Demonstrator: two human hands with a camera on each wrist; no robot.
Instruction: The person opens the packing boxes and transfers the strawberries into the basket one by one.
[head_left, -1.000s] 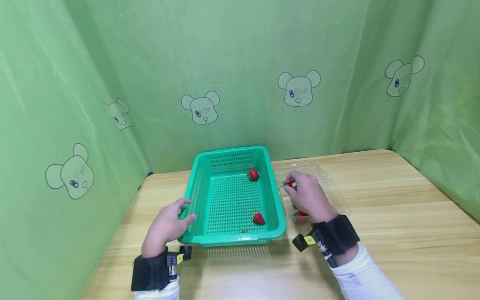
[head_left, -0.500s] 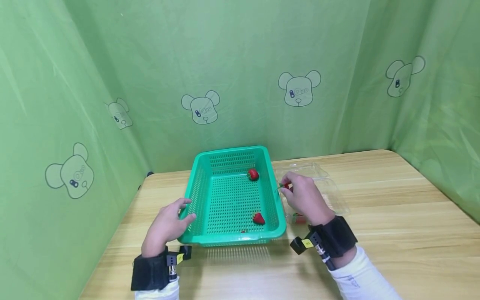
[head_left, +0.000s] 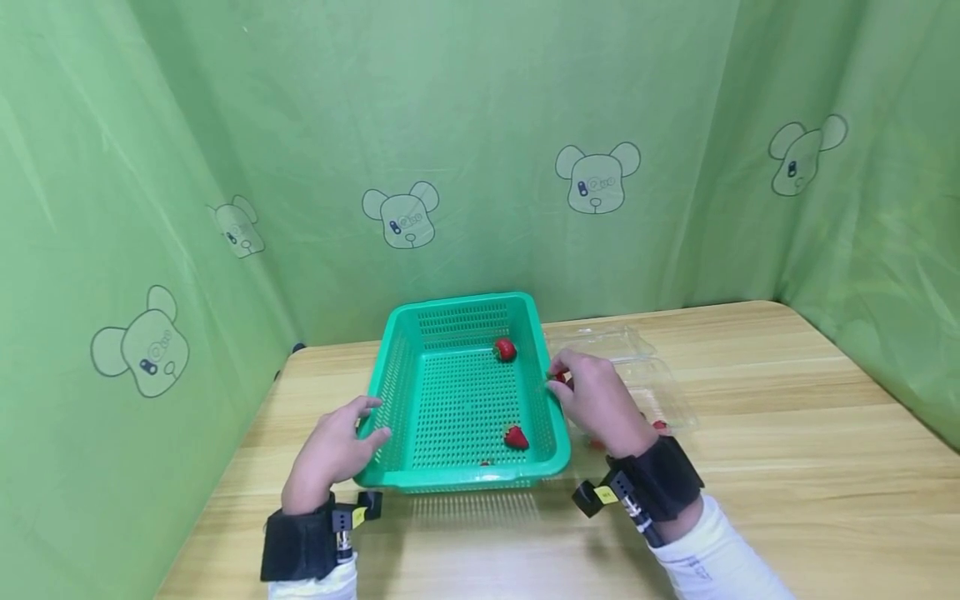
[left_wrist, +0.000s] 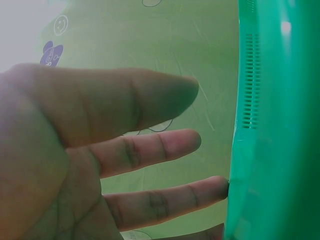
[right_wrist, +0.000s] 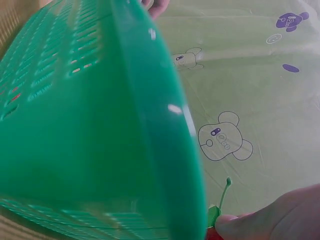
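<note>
A green plastic basket (head_left: 480,477) with slotted walls stands mid-table. My left hand (head_left: 330,454) is at its left rim, thumb and fingers spread apart; one fingertip (left_wrist: 220,186) appears to touch the basket in the left wrist view. My right hand (head_left: 603,404) pinches a strawberry (right_wrist: 214,234) with a green stem, just at or above the basket's right rim. Inside the basket lie a strawberry (head_left: 505,349) near the back right, another strawberry (head_left: 516,437) near the front right, and a bit of red (head_left: 486,463) mostly hidden by the front wall.
Right of the basket, a clear plastic clamshell box (head_left: 667,392) lies with its lid (head_left: 607,343) folded back. A strawberry (head_left: 660,425) and more red show there, partly behind my right hand. Green curtains (head_left: 480,167) enclose the wooden table (head_left: 787,467).
My right hand has moved left with the pinched strawberry, from over the clamshell to the basket's right rim. My left hand and the basket have stayed put.
</note>
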